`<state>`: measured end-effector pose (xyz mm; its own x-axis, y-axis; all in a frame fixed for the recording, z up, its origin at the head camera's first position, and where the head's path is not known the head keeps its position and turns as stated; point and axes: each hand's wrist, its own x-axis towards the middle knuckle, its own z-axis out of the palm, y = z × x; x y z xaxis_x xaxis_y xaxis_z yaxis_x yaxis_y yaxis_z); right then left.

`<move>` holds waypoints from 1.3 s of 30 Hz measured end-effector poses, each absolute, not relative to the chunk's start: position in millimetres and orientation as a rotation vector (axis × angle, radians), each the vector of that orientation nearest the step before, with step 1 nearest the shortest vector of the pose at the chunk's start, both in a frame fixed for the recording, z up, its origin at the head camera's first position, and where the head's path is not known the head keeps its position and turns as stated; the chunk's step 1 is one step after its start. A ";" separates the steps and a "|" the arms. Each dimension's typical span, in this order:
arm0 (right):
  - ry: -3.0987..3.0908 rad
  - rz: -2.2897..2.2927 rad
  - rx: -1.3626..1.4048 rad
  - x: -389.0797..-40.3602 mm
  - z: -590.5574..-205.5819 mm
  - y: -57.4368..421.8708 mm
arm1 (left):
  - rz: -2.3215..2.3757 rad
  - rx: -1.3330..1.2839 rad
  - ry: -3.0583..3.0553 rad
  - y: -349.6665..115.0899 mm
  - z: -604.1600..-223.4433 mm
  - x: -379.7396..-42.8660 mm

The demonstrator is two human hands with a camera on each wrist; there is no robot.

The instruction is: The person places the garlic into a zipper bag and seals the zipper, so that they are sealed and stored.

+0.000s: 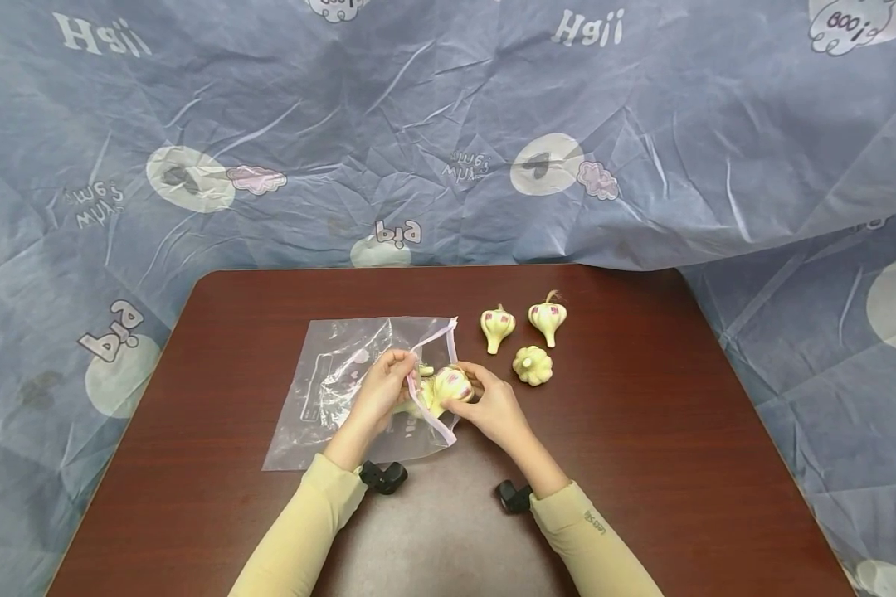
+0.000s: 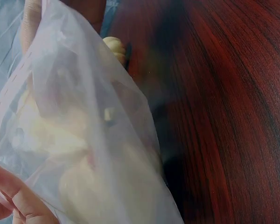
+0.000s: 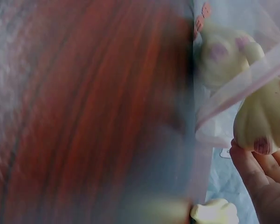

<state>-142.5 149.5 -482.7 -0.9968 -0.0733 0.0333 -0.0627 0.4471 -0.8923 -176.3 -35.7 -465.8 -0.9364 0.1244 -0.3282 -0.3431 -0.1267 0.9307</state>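
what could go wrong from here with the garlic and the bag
The right hand holds a garlic bulb with its fingers at the mouth of the clear bag, so it might slip or snag on the rim. The left hand pinches the pink rim; if that grip loosens, the thin plastic could sag over the opening. A loose bulb near the right hand might get knocked.

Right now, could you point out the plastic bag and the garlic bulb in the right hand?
Plastic bag (image 1: 341, 378): head view, on its clear film.
Held garlic bulb (image 3: 259, 117): right wrist view, on its rounded body.
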 end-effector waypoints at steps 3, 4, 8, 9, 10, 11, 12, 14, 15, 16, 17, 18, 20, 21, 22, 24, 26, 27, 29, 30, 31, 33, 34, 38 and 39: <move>2.637 -1.626 -0.137 -142.1 -485.7 146.1 | 2.127 -0.225 1.849 -36.0 -465.6 -176.0; 2.629 -1.621 -0.139 -142.1 -486.2 145.2 | 2.123 -0.219 1.854 -36.1 -465.4 -175.9; 2.585 -1.606 -0.146 -143.2 -486.2 142.4 | 2.102 -0.203 1.869 -36.5 -464.9 -175.1; 2.576 -1.605 -0.150 -143.6 -486.0 141.8 | 2.100 -0.199 1.873 -36.5 -464.7 -175.0; 2.568 -1.601 -0.156 -144.2 -486.3 141.2 | 2.098 -0.199 1.874 -36.6 -464.6 -174.7; 2.562 -1.595 -0.160 -144.6 -486.0 140.5 | 2.099 -0.198 1.875 -36.7 -464.4 -174.5; 2.559 -1.588 -0.165 -144.9 -485.9 139.8 | 2.102 -0.198 1.873 -36.6 -464.3 -174.3; 2.561 -1.562 -0.178 -145.6 -486.9 138.1 | 2.122 -0.201 1.860 -36.1 -464.0 -173.9; 2.564 -1.549 -0.189 -145.5 -487.7 137.0 | 2.130 -0.201 1.857 -35.8 -463.9 -173.7; 2.561 -1.538 -0.197 -145.7 -489.1 136.1 | 2.146 -0.204 1.843 -35.4 -463.9 -173.6; 2.558 -1.529 -0.203 -145.7 -490.0 134.8 | 2.159 -0.207 1.831 -35.0 -463.9 -173.5; 2.559 -1.521 -0.212 -145.8 -491.6 133.6 | 2.171 -0.209 1.820 -34.6 -463.9 -173.4; 2.559 -1.517 -0.231 -146.5 -494.9 131.3 | 2.187 -0.211 1.808 -34.0 -464.0 -173.1; 2.557 -1.519 -0.235 -146.9 -495.9 130.1 | 2.192 -0.210 1.803 -33.8 -464.2 -173.0; 2.563 -1.516 -0.240 -147.7 -496.9 129.1 | 2.194 -0.211 1.799 -33.8 -464.1 -172.9; 2.578 -1.506 -0.262 -149.4 -498.3 127.1 | 2.192 -0.201 1.807 -33.7 -464.6 -172.8; 2.590 -1.484 -0.281 -151.7 -499.1 125.2 | 2.191 -0.196 1.807 -33.9 -464.6 -172.9; 2.593 -1.474 -0.291 -153.0 -499.6 124.3 | 2.190 -0.194 1.807 -34.0 -464.6 -172.9; 2.594 -1.461 -0.314 -156.0 -500.9 122.9 | 2.190 -0.187 1.812 -34.2 -464.4 -173.0; 2.592 -1.458 -0.318 -157.2 -501.2 122.3 | 2.192 -0.189 1.808 -34.1 -463.8 -173.1; 2.587 -1.460 -0.315 -158.2 -501.3 121.7 | 2.196 -0.188 1.803 -34.1 -463.8 -173.3; 2.584 -1.463 -0.320 -160.0 -502.0 120.9 | 2.200 -0.183 1.797 -34.3 -464.1 -173.8; 2.584 -1.464 -0.319 -160.5 -502.2 120.5 | 2.202 -0.178 1.794 -34.6 -464.5 -174.1; 2.588 -1.485 -0.311 -160.0 -501.6 119.7 | 2.207 -0.175 1.779 -35.7 -466.1 -175.0; 2.584 -1.495 -0.311 -159.4 -500.7 120.1 | 2.207 -0.175 1.779 -35.9 -466.0 -175.1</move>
